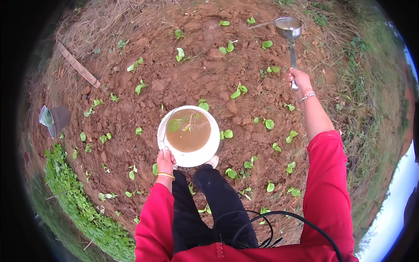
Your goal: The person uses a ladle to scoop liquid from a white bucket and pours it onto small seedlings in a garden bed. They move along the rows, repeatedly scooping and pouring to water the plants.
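Note:
My left hand [166,161] is closed at the near left rim of a white plastic bucket [199,159], where its thin wire handle comes down. Murky brown water [193,137] stands in the bucket, with a green leaf [174,124] and a yellowish stem floating in it. Stretched out to the far right, my right hand [299,79] grips the flat handle of a stainless steel ladle [288,31]. A thin stream of water [263,24] leaves the left side of the ladle's bowl. Leafy seedlings [267,44] grow in the soil near the ladle.
Small seedlings [269,124] dot the reddish-brown soil [196,78] around my feet. A wooden board [78,65] lies at the upper left, above a dark bucket [60,118] tipped over with clear plastic in it. Dense green plants [78,199] border the lower left. A black cable [294,215] loops across my lap.

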{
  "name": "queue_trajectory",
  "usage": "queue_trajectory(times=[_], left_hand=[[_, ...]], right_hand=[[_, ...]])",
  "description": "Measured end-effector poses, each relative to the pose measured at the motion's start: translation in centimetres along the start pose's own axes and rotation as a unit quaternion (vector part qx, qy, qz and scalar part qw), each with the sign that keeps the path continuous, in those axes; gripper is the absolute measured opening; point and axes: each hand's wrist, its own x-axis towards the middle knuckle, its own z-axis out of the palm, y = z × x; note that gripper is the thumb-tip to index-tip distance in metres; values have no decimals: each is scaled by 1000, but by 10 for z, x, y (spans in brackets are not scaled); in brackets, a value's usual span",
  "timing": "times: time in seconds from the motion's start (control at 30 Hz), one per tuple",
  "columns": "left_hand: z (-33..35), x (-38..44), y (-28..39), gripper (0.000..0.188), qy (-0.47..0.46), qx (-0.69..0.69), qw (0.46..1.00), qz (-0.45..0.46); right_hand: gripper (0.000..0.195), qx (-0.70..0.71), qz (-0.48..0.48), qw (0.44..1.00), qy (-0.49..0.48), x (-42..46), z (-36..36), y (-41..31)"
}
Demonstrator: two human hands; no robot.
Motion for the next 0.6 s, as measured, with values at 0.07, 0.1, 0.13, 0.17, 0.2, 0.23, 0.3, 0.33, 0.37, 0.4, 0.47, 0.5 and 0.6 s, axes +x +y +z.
queue_trajectory(times=[0.07, 0.1, 0.13, 0.17, 0.2, 0.23, 0.3, 0.33, 0.37, 0.4, 0.47, 0.5, 0.6], left_hand=[[3, 0, 0, 26, -3, -4, 1000, 2], [3, 0, 0, 26, -3, -5, 1000, 3], [3, 0, 0, 26, 5, -9, 1000, 3], [2, 0, 0, 26, 5, -11, 1000, 9], [2, 0, -1, 26, 5, -12, 1000, 14], [2, 0, -1, 26, 6, -14, 1000, 19], [-1, 2, -1, 26, 11, -2, 1000, 9], [-3, 2, -2, 26, 14, 4, 1000, 4], [-4, 2, -3, 26, 13, 3, 1000, 6], [-4, 3, -2, 26, 11, 2, 1000, 7], [-3, 3, 0, 27, 7, 3, 1000, 9], [-3, 4, 1, 27, 5, 5, 1000, 9], [-4, 3, 3, 27, 1, 14, 1000, 11]], right_hand=[[12, 71, 7, 997, -36, -4, -24, 8], [12, 62, 5, 997, -38, -6, -31, 13], [12, 53, 3, 998, -40, -8, -38, 17], [12, 44, 2, 998, -42, -9, -43, 20], [11, 25, -1, 999, -26, -12, -44, 21], [9, 5, -4, 1000, -16, -12, -45, 23], [7, -35, -9, 999, 3, -8, -47, 28], [6, -81, -27, 996, 27, -3, -47, 31], [6, -120, -26, 992, 42, 1, -46, 34], [7, -158, -25, 985, 58, 9, -48, 38], [9, -211, -24, 974, 76, 22, -53, 45], [9, -256, -30, 962, 86, 25, -54, 48], [10, -366, -55, 921, 121, 24, -54, 55]])
